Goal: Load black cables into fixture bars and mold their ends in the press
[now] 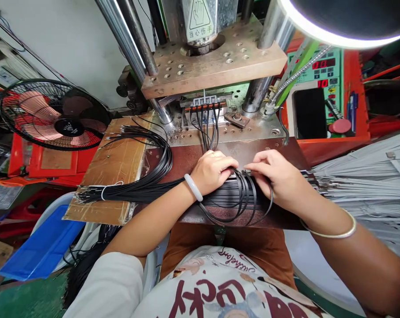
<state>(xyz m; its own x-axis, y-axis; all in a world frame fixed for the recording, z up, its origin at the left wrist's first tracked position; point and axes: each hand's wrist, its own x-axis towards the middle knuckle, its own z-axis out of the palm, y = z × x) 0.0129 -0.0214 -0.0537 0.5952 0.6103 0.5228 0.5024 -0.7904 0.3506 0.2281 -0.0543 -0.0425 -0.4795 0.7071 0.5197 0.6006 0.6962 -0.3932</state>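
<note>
a tied bundle of thin black cables (146,191) runs rightward off a flat brown cardboard sheet (118,157) beneath the left hand (215,170), its fingers closed on looped thin black cables (246,194) bowing toward the person over the reddish-brown tabletop (180,154), the right hand (276,179) pinching their ends just rightward.

The head camera looks forward and down from close by, shirt (200,269) at six o'clock, press (213,73) at twelve.
</note>
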